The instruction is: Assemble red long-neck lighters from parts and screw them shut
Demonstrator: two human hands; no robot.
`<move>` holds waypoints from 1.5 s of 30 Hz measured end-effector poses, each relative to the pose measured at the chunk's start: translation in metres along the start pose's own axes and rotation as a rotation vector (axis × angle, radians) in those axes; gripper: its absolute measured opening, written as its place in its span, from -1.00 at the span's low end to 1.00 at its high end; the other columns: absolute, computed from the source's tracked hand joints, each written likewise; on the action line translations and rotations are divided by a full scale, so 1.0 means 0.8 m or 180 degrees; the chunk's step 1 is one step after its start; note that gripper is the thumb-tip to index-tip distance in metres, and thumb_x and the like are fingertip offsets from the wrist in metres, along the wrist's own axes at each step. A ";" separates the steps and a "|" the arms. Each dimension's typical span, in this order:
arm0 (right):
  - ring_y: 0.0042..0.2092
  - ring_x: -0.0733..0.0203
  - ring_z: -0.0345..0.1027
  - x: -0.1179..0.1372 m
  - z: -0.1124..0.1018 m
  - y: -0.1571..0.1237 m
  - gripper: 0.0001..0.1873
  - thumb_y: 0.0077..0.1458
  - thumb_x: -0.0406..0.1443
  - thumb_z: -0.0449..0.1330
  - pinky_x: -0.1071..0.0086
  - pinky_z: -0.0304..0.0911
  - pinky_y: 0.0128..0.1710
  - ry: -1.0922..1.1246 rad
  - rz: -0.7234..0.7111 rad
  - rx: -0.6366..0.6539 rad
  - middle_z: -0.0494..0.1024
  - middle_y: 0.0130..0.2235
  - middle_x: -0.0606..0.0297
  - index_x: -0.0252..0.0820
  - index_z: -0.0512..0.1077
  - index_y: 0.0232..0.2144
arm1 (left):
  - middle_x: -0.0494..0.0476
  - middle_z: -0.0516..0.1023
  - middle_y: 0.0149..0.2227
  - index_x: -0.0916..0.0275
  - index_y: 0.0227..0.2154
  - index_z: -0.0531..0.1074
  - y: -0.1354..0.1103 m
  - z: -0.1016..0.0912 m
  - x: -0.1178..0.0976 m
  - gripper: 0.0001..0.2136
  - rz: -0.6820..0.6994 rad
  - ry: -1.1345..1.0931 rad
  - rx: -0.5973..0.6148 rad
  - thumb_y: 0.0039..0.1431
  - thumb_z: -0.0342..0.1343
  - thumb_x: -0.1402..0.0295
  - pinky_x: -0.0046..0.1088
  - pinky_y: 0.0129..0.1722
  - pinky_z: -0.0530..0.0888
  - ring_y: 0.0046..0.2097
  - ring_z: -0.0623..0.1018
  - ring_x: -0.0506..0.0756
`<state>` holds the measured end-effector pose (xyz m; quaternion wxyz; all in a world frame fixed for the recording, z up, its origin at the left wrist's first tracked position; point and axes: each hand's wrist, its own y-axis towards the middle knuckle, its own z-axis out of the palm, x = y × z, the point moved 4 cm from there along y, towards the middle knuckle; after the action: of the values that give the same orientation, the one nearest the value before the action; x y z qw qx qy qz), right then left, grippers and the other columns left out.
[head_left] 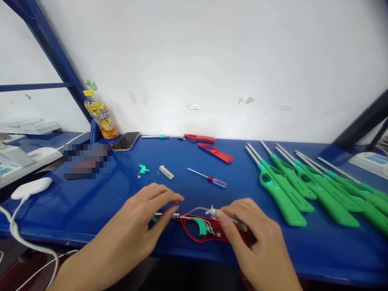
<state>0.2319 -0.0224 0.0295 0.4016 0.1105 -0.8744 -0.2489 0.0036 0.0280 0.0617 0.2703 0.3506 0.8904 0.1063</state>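
Seating internals into the open red lighter shell point(206, 236), at lower centre of frame near the front edge of the table point(91, 202). Steadying the metal tube point(178, 215) with the left hand point(145, 214), grip apparently closing thumb and forefinger on it; contact partly hidden. Pinching the clear fuel capsule point(232, 218) in the right hand point(251, 238), grip nearly closed around it. Next move likely calling for pressing the capsule level and routing the white wires point(197, 210) clear of the teal trigger point(200, 226).

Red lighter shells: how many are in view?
3 red shells. One at the back by the wall; one in front of it; one, open, at the front edge between the left hand and right hand. Another may be hidden.
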 end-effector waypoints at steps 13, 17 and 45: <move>-0.23 0.07 0.48 -0.012 0.015 -0.003 -0.83 0.40 -0.18 0.20 0.27 0.36 -0.25 -0.0366 0.0005 -0.0108 0.63 -0.28 0.27 -0.04 0.55 -0.24 | 0.00 0.65 -0.13 0.02 -0.11 0.63 -0.003 0.008 0.019 -0.80 0.0222 0.0032 0.0506 0.44 0.12 0.41 -0.51 -0.10 0.56 -0.16 0.66 0.05; -0.21 0.06 0.46 -0.013 0.022 -0.004 -0.85 0.41 -0.20 0.19 0.24 0.31 -0.22 -0.0504 -0.0125 -0.0092 0.63 -0.27 0.28 -0.05 0.54 -0.21 | 0.01 0.66 -0.12 0.02 -0.09 0.65 -0.002 0.007 0.019 -0.78 0.0287 -0.0019 0.0461 0.45 0.11 0.40 -0.53 -0.10 0.57 -0.15 0.67 0.05; -0.20 0.06 0.40 -0.015 0.023 -0.006 -0.90 0.40 -0.22 0.22 0.21 0.23 -0.17 -0.0514 0.0000 -0.0011 0.61 -0.24 0.33 -0.03 0.52 -0.20 | 0.00 0.54 -0.08 -0.01 -0.10 0.59 -0.008 0.020 0.020 -0.64 0.0113 0.0104 0.0865 0.44 -0.02 0.58 -0.49 -0.13 0.44 -0.10 0.55 0.04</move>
<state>0.2261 -0.0152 0.0090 0.3299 0.0894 -0.9035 -0.2585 -0.0006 0.0342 0.0397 0.2039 0.3978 0.8945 -0.0049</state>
